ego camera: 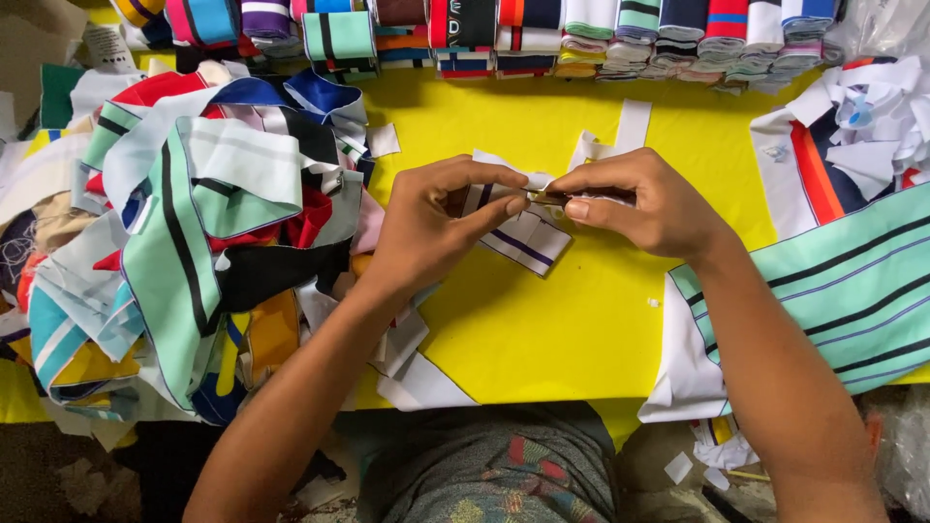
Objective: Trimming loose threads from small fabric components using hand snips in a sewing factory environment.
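My left hand (433,225) pinches a small white fabric piece with dark stripes (525,242) over the yellow table (542,329). My right hand (641,203) meets it from the right, its fingers closed on a thin dark tool (547,197) whose tip touches the top edge of the fabric piece. Most of the tool is hidden inside my right fist, so I cannot tell what kind it is.
A heap of striped collar pieces in mint, white, black and red (194,213) lies at the left. Folded striped stacks (601,39) line the far edge. Mint striped cloth (843,291) and white scraps (872,126) lie at the right. White strips (417,378) hang off the near edge.
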